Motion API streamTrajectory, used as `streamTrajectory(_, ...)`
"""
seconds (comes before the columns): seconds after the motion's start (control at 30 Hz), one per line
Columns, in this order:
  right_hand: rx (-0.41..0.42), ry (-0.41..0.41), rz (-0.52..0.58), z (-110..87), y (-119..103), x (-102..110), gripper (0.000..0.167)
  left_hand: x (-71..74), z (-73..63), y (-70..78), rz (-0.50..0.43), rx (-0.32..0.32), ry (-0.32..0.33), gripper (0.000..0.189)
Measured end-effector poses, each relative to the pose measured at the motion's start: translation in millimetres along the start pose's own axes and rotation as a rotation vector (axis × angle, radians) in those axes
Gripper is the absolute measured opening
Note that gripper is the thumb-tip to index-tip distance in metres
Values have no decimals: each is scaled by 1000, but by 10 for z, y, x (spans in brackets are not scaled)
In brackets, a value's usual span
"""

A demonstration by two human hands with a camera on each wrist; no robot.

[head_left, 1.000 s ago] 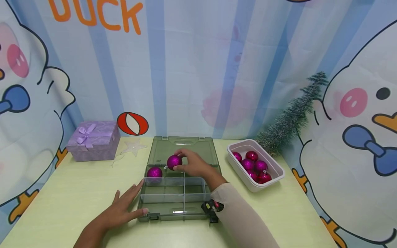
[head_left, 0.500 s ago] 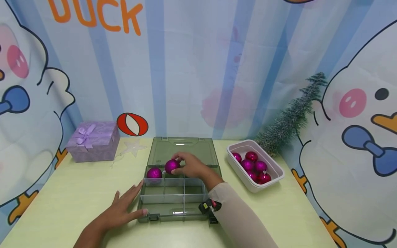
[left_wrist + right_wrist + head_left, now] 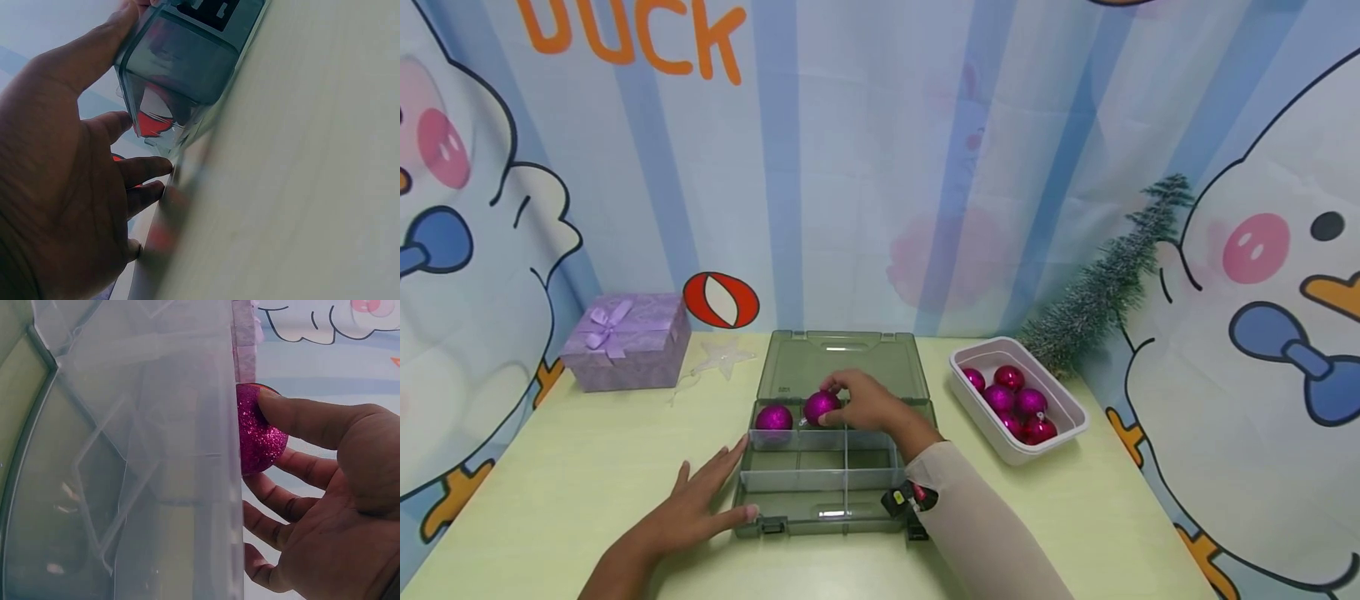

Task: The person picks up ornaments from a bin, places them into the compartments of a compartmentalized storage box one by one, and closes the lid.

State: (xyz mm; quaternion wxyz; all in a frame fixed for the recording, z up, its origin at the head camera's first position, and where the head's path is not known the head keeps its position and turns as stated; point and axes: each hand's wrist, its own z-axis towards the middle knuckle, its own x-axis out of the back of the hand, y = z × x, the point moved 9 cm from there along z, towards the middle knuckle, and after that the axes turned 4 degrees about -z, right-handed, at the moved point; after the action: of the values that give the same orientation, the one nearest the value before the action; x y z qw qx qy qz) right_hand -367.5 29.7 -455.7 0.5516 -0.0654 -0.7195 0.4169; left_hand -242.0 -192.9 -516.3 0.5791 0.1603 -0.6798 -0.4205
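My right hand (image 3: 868, 406) pinches a glittery magenta Christmas ball (image 3: 822, 408) between thumb and fingers, low over the back row of a green see-through compartment box (image 3: 820, 498). In the right wrist view the box's divider hides part of that glitter ball (image 3: 259, 434). A second magenta ball (image 3: 774, 418) sits in the back left compartment, just left of the held one. My left hand (image 3: 696, 504) rests with spread fingers against the box's left side, thumb at the front left corner. The left wrist view has the left hand (image 3: 81, 162) beside the box wall (image 3: 181, 56).
Right of the box stands a white tub (image 3: 981, 425) with several red and magenta balls. Behind it leans a small frosted tree (image 3: 1097, 287). A purple gift box (image 3: 625, 346) and a clear star (image 3: 724, 356) lie at the back left. The box's lid (image 3: 842, 367) lies opened backward.
My right hand has lowered the held ball toward the back row, shifting slightly left and then back right. The left hand stays in place.
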Motion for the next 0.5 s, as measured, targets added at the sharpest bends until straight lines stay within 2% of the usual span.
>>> streamTrajectory(0.17,13,-8,-74,-19,-13,4,39,-3,2,-9,-3,8,-3,100)
streamTrajectory(0.3,-14,-28,-145,-33,12,-8,38,-5,8,-17,-3,15,-4,101)
streamTrajectory(0.5,-49,-41,-179,-40,37,-13,41,-7,8,-9,-2,10,-2,101)
